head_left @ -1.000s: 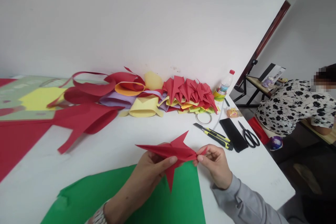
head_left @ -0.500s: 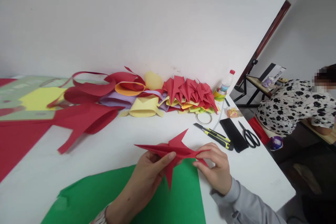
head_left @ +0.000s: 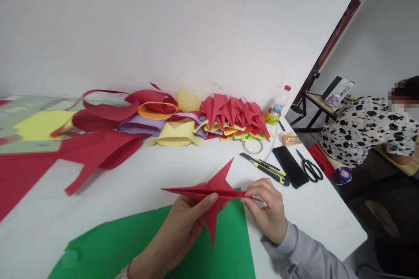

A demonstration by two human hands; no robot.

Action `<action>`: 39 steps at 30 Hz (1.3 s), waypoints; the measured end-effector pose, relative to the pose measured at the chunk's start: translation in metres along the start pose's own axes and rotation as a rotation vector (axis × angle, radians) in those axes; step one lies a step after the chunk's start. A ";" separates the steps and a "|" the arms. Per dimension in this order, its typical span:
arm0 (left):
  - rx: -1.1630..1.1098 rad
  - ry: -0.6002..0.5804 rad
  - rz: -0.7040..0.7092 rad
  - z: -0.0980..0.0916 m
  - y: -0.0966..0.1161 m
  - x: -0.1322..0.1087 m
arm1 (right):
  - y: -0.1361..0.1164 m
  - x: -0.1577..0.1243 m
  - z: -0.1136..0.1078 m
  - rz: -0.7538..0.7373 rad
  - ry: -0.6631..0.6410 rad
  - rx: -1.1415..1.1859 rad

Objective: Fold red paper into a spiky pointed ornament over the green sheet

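A folded red paper figure (head_left: pixel 218 182) with pointed arms is held level above the table. My left hand (head_left: pixel 188 222) is closed on its middle, thumb on top along the fold and fingers underneath. At its right end, my right hand (head_left: pixel 268 209) pinches a narrow point between thumb and fingers; a thin tip sticks out past them. Beneath both lies a sheet of green paper (head_left: pixel 108 239), partly covered by my left forearm.
Against the wall lie folded red figures (head_left: pixel 232 115), a yellow paper shape (head_left: pixel 176 133) and red paper loops (head_left: pixel 104 146). To the right are a tape roll (head_left: pixel 252 145), utility knives (head_left: pixel 266 168), a black case (head_left: pixel 290 167), scissors (head_left: pixel 309 166) and a bottle (head_left: pixel 278 104). A person (head_left: pixel 363 126) sits beyond the table.
The right end of the red paper has been pressed together into a narrower point by my right hand. My left hand keeps its hold on the middle. The view has shifted slightly.
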State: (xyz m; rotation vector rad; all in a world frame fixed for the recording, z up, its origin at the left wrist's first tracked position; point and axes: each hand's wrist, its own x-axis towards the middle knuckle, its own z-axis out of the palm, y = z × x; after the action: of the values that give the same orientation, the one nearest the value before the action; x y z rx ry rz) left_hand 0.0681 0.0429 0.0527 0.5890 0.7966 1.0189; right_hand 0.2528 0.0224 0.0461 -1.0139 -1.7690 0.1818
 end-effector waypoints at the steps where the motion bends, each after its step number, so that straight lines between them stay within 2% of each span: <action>1: 0.000 -0.004 -0.009 0.000 0.000 -0.001 | 0.000 0.000 0.000 0.015 0.005 0.015; 7: 0.062 -0.062 0.003 0.003 0.005 -0.004 | 0.002 -0.002 -0.001 0.202 0.011 0.121; 11: 0.136 -0.023 0.101 0.003 0.003 -0.001 | 0.010 -0.007 0.001 0.368 0.072 0.200; 15: 0.198 0.039 0.094 0.000 0.002 0.001 | 0.013 -0.005 0.001 0.456 0.002 0.352; 18: 0.231 0.082 0.108 -0.002 0.000 0.001 | 0.011 -0.001 -0.001 0.411 -0.072 0.413; 22: 0.318 0.068 0.139 0.000 -0.004 -0.002 | 0.005 0.001 0.001 0.325 -0.154 0.346; 27: 0.486 0.004 0.177 0.005 -0.006 -0.006 | 0.003 0.002 0.003 0.268 -0.185 0.244; 33: 0.595 0.030 0.235 0.007 -0.006 -0.005 | -0.001 0.005 -0.001 0.155 -0.240 0.215; 36: 0.524 0.026 0.264 0.008 -0.006 -0.006 | -0.004 0.006 -0.001 0.218 -0.250 0.269; 39: 0.549 -0.058 0.298 0.008 -0.005 -0.008 | -0.003 0.006 -0.002 0.401 -0.254 0.414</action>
State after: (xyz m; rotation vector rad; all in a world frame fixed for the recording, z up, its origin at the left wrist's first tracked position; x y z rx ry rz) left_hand 0.0747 0.0331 0.0557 1.2307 0.9609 1.0468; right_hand 0.2519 0.0246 0.0529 -1.0575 -1.6344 0.9238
